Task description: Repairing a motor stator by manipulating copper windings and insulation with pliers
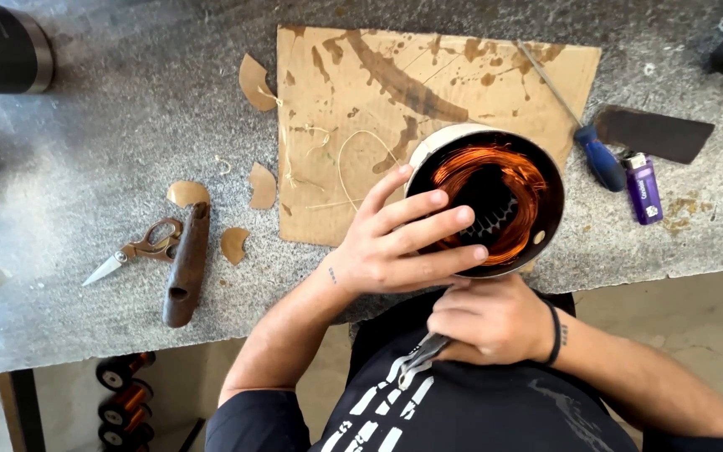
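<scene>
Now, left hand (395, 243): fingers spread wide over stator (495, 205) rim.
Right hand (491, 322): closed on pliers (420, 356), probably.
Stator: at bench (85, 151) edge, on cardboard (428, 92).

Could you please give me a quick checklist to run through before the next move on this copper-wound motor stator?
1. Stator steadied: left hand rests on its rim, fingers reaching into the bore. Ok.
2. Tool in grip: right hand is closed around metal pliers. Ok.
3. Stator support: it sits at the bench edge, partly on the cardboard sheet. Overhang cannot be judged: cannot tell.
4. Copper windings intact: no damage seen, lower part hidden. Cannot tell.
5. Spare tools in reach: scissors, screwdriver. Ok.
6. Lighter lies close to the work. Not ok.
</scene>
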